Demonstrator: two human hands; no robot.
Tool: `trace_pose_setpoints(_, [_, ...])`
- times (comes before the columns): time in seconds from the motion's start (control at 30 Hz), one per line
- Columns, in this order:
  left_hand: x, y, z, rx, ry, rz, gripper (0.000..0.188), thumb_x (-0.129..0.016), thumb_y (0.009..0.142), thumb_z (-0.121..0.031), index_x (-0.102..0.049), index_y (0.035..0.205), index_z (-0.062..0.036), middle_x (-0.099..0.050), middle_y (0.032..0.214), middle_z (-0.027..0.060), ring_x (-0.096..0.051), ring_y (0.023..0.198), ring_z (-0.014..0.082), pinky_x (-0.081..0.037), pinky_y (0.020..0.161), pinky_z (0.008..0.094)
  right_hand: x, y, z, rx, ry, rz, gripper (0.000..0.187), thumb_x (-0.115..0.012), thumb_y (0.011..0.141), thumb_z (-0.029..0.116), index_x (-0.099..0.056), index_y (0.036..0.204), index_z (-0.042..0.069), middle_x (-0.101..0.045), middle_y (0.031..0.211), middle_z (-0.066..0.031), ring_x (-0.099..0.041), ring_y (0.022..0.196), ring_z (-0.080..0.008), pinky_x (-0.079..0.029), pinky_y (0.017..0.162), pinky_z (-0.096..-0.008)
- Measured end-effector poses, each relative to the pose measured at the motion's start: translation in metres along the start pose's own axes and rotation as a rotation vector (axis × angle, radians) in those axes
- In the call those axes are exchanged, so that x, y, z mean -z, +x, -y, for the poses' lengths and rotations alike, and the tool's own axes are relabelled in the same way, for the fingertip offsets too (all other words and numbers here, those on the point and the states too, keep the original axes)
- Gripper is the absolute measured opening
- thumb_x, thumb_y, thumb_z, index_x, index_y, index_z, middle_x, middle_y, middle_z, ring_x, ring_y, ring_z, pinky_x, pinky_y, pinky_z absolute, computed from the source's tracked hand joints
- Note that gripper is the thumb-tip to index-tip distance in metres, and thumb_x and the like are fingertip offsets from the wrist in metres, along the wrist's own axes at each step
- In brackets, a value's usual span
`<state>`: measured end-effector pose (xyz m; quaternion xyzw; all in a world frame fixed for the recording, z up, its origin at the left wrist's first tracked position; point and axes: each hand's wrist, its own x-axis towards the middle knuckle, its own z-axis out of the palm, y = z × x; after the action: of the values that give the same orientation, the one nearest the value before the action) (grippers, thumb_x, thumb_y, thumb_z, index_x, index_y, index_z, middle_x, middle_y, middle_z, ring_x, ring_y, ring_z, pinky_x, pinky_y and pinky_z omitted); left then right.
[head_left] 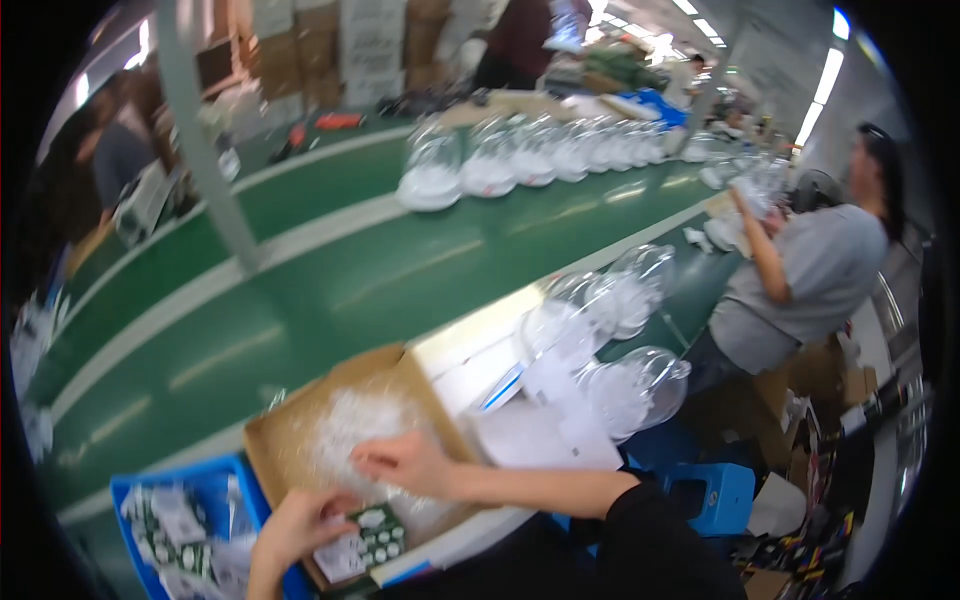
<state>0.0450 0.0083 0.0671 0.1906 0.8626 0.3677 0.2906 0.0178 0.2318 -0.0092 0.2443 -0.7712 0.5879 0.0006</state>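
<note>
A shallow cardboard box (pixel 275 440) sits in front of me with a heap of small clear plastic pieces or bags (pixel 350 425) in it. Over that heap is my right hand (pixel 410 465), its fingertips drawn together; anything between them is too small to make out. My left hand (pixel 300 525) is at the box's near left corner with curled fingers, beside a green-and-white printed packet (pixel 375 535). What its fingertips hold, if anything, is unclear. To the left stands a blue bin (pixel 125 490) of similar green-and-white packets (pixel 165 520).
White papers (pixel 545 435) and several clear domed plastic containers (pixel 640 385) lie right of the box. Beyond runs a green conveyor belt (pixel 330 290), with a row of domed containers (pixel 432 170) along its far side. A person in grey (pixel 820 260) works at the right.
</note>
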Motion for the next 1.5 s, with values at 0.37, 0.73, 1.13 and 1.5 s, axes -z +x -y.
trace_pose_setpoints(0.37, [0.0,0.005,0.026,-0.036,-0.031,-0.05,0.017,-0.07,0.077,-0.002,-0.059,0.089,0.0015,-0.056,0.065,0.0066,-0.054,0.056,0.0121,-0.045,0.051,0.0288,0.003,0.007,0.008,0.027,0.027,-0.032,0.011,-0.061,0.092,0.017,-0.062,0.094,0.006,-0.062,0.066,-0.0085,-0.059,0.057,-0.0233,-0.044,0.054,-0.0331])
trace_pose_setpoints(0.73, [0.021,-0.004,0.016,0.013,-0.08,-0.139,0.014,-0.062,0.088,-0.009,-0.064,0.09,0.0046,-0.059,0.067,0.0082,-0.054,0.06,0.014,-0.045,0.055,0.0301,-0.002,0.007,0.0,-0.001,0.27,-0.034,0.02,-0.054,0.094,0.007,-0.06,0.112,0.001,-0.069,0.093,-0.0073,-0.068,0.078,-0.0151,-0.052,0.07,-0.0279])
trace_pose_setpoints(1.13, [0.013,0.004,0.0,-0.006,-0.158,-0.413,0.037,-0.057,0.085,-0.003,-0.058,0.122,0.0026,-0.066,0.109,0.0147,-0.061,0.1,0.0203,-0.047,0.09,0.0304,0.0,0.0,0.006,0.264,0.108,-0.089,0.009,-0.058,0.092,0.005,-0.059,0.1,0.002,-0.066,0.107,-0.0106,-0.065,0.09,-0.0237,-0.051,0.077,-0.0299])
trace_pose_setpoints(1.5, [-0.009,0.014,0.007,0.0,-0.292,-0.508,0.033,-0.073,0.079,-0.002,-0.066,0.111,-0.0006,-0.067,0.104,0.0072,-0.059,0.089,0.0136,-0.045,0.071,0.0224,-0.004,0.009,-0.007,0.068,0.101,0.03,0.009,-0.054,0.094,0.009,-0.055,0.098,0.002,-0.057,0.126,-0.0165,-0.061,0.101,-0.0283,-0.047,0.087,-0.0345])
